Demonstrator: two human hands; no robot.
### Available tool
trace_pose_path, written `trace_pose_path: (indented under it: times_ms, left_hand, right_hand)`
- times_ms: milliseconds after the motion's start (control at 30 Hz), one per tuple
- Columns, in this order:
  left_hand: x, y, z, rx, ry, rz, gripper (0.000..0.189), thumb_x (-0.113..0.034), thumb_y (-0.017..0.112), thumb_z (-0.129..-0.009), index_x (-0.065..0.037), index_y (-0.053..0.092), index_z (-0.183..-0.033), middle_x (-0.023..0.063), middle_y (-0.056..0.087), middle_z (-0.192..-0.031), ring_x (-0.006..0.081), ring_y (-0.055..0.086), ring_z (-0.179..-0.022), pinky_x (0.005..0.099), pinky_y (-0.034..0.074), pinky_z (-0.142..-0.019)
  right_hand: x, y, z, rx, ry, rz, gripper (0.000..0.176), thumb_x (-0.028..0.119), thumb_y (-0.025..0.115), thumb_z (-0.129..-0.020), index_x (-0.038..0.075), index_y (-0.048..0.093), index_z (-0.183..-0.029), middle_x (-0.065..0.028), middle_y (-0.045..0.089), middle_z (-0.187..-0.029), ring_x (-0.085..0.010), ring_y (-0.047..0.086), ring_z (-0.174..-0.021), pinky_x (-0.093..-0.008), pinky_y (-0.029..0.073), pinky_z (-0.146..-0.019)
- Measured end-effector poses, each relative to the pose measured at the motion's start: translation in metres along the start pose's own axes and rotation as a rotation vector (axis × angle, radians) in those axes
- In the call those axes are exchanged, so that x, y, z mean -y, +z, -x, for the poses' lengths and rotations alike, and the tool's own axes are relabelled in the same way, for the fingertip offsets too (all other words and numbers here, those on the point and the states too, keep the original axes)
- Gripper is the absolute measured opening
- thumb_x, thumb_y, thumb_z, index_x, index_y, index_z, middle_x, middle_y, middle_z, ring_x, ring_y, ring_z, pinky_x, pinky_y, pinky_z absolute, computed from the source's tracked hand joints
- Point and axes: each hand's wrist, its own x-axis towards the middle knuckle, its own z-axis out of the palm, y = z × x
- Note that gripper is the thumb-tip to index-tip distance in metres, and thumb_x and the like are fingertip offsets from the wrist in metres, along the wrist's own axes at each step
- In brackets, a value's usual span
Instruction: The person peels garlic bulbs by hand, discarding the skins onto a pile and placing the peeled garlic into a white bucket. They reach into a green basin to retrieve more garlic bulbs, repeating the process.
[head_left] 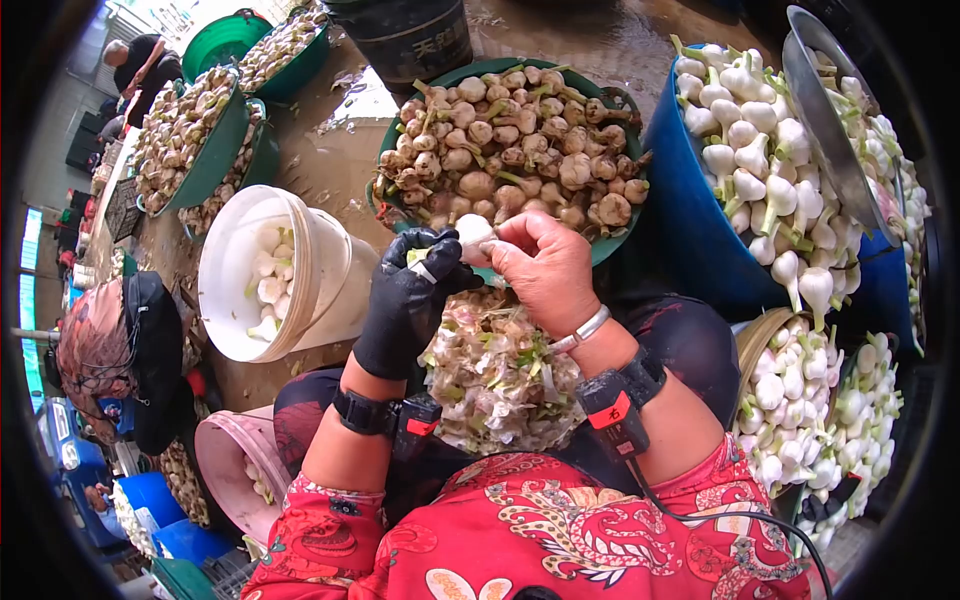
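In front of my body, a white garlic bulb point(474, 236) is held between both hands. My left hand point(408, 295), in a black glove, is closed at the bulb's left side. A small pale green and white piece point(418, 260) shows among its fingers; I cannot make out what it is. My right hand point(550, 272), bare with a metal bracelet, pinches the bulb between thumb and fingers from the right. Below the hands lies a heap of garlic skins and trimmings point(500, 375). Just beyond them stands a green tub point(388, 212) heaped with unpeeled, soil-brown garlic.
A white bucket point(222, 290) with cleaned bulbs tilts at left, a pink bucket point(215, 455) below it. At right stand a blue tub point(668, 190) of white garlic and a metal basin point(830, 110). A black bucket point(400, 45) is behind. Another person point(140, 65) is far left.
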Motion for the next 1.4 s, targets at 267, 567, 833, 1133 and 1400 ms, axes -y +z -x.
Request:
trace_pose_path:
  times_ms: [267,567,833,1133,1400]
  left_hand:
    - [-0.002,0.000,0.000,0.087,-0.046,0.164,0.021,0.000,0.060,-0.083,0.000,0.056,-0.103,0.0118,0.062,-0.097,0.0266,0.064,-0.089,0.0398,0.055,-0.076]
    - [-0.105,-0.060,0.013,-0.261,0.602,-0.704,0.025,-0.011,0.056,-0.090,0.001,0.060,-0.112,0.0091,0.064,-0.103,0.0189,0.060,-0.094,0.0311,0.046,-0.086]
    - [-0.006,-0.022,-0.059,0.119,0.452,-1.220,0.025,-0.002,0.060,-0.081,-0.003,0.064,-0.106,0.0097,0.065,-0.095,0.0183,0.061,-0.088,0.0292,0.048,-0.082]
    - [0.158,-0.079,-0.173,0.343,-0.368,-1.999,0.038,-0.029,0.058,-0.080,-0.011,0.064,-0.112,0.0189,0.063,-0.108,0.0340,0.059,-0.103,0.0410,0.046,-0.090]
    - [0.052,-0.038,-0.103,0.136,-0.242,-0.855,0.031,-0.010,0.059,-0.083,-0.003,0.062,-0.113,0.0058,0.066,-0.091,0.0162,0.063,-0.080,0.0302,0.051,-0.076]
  right_hand:
    - [-0.020,-0.006,-0.006,-0.152,0.084,0.169,0.009,0.008,0.057,-0.072,0.002,0.058,-0.065,-0.0124,0.056,-0.055,-0.0174,0.051,-0.047,-0.0310,0.043,-0.050]
    - [-0.024,-0.029,0.021,0.880,-0.154,0.718,0.020,0.014,0.059,-0.074,0.004,0.065,-0.090,-0.0159,0.065,-0.073,-0.0356,0.059,-0.066,-0.0364,0.049,-0.062]
    - [0.051,-0.092,-0.027,0.266,0.459,-0.357,0.012,0.009,0.058,-0.082,0.006,0.057,-0.094,-0.0009,0.060,-0.078,-0.0113,0.060,-0.064,-0.0241,0.049,-0.061]
    - [0.047,-0.099,-0.040,-0.093,0.390,-0.320,0.016,0.005,0.054,-0.082,0.002,0.060,-0.096,-0.0035,0.062,-0.088,-0.0122,0.062,-0.080,-0.0227,0.046,-0.071]
    - [0.026,-0.071,-0.034,0.121,0.328,0.076,0.051,0.003,0.064,-0.074,0.003,0.054,-0.124,-0.0100,0.056,-0.111,-0.0124,0.053,-0.098,-0.0245,0.045,-0.083]
